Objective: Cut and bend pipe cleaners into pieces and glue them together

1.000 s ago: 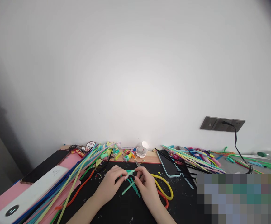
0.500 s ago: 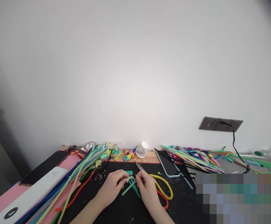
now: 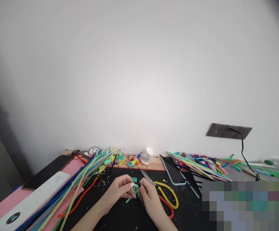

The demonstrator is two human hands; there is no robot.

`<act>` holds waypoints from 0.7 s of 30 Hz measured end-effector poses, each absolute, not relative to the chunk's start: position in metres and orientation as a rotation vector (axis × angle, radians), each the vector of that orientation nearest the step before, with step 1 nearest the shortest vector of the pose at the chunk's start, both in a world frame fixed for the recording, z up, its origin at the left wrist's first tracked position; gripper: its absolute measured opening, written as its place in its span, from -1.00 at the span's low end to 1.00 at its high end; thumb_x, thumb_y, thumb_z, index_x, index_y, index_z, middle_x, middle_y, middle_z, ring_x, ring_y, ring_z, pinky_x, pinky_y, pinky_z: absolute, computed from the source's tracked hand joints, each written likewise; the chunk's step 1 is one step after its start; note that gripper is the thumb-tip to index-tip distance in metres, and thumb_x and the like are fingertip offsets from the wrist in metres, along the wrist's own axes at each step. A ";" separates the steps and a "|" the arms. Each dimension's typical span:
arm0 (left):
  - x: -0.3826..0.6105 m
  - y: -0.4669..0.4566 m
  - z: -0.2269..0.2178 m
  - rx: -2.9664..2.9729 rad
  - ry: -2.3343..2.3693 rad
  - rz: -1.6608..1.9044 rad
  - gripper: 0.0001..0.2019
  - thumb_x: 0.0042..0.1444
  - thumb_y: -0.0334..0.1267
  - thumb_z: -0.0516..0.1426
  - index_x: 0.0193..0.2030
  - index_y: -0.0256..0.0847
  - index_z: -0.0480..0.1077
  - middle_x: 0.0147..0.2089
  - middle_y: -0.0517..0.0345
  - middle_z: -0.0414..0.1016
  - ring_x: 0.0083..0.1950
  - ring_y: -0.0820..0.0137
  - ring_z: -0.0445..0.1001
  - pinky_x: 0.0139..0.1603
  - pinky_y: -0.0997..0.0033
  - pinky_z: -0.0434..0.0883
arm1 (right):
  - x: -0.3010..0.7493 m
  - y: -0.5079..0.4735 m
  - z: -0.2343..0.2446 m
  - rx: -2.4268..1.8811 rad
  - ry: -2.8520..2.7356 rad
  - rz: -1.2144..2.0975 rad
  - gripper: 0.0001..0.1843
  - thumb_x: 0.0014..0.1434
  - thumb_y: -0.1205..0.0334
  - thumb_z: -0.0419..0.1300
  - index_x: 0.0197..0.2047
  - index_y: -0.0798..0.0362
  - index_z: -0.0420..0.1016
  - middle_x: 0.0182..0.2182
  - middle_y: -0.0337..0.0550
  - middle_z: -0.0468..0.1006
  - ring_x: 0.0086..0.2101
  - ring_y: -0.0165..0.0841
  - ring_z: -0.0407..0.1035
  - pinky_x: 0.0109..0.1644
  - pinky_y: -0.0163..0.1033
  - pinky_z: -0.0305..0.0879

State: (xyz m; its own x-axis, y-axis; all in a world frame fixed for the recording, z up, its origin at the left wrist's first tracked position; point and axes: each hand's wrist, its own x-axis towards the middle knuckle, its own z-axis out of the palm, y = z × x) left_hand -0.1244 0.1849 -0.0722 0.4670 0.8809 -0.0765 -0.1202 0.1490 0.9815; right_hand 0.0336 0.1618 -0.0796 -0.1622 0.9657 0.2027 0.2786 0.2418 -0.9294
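My left hand (image 3: 119, 190) and my right hand (image 3: 150, 196) meet over a black mat (image 3: 120, 215) near the front edge. Both pinch a teal pipe cleaner piece (image 3: 135, 189) bent into a small loop, with loose teal ends sticking out below the fingers. The fingers of both hands are curled closed around it. A pair of scissors (image 3: 147, 177) lies just behind my right hand. A yellow pipe cleaner loop (image 3: 170, 193) and a red one (image 3: 168, 208) lie right of that hand.
Long coloured pipe cleaners (image 3: 79, 183) fan out at the left over a pink sheet (image 3: 7, 199), beside a white power bank (image 3: 31, 200). A phone (image 3: 174, 170) lies behind right, a small white cup (image 3: 146, 155) at the back. More pipe cleaners (image 3: 202, 162) pile right.
The teal piece has been bent tighter into a loop between my fingers, and both hands have drawn slightly closer to me. The scissors now lie uncovered behind my right hand.
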 end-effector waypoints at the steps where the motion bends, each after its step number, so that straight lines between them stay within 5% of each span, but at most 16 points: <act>1: -0.124 0.185 -0.073 1.200 0.809 0.837 -0.74 -0.03 -0.09 0.14 -0.40 -0.28 0.27 -0.46 0.19 0.42 -0.42 0.43 0.46 -0.34 0.44 0.37 | 0.033 0.162 -0.079 -1.173 -1.624 0.982 -0.72 0.19 0.18 -0.06 -0.54 0.04 0.11 -0.67 -0.39 0.11 -0.61 -0.49 0.02 -0.53 -0.39 -0.05; 14: -0.124 0.184 -0.071 1.046 0.744 0.880 -0.71 -0.04 -0.08 0.17 -0.44 -0.27 0.23 -0.43 0.21 0.38 -0.36 0.45 0.46 -0.31 0.48 0.36 | 0.029 0.161 -0.085 -1.087 -1.424 1.191 -0.70 0.20 0.05 -0.08 -0.47 0.05 0.15 -0.69 -0.42 0.08 -0.67 -0.54 -0.04 -0.63 -0.42 -0.13; 21: -0.124 0.184 -0.072 1.065 0.723 0.843 -0.74 0.03 -0.08 0.11 -0.35 -0.26 0.27 -0.38 0.18 0.38 -0.30 0.45 0.45 -0.34 0.54 0.34 | 0.030 0.163 -0.084 -1.062 -1.501 1.198 -0.82 0.13 0.16 0.02 -0.43 0.07 0.21 -0.63 -0.39 0.17 -0.65 -0.56 0.06 -0.62 -0.45 -0.05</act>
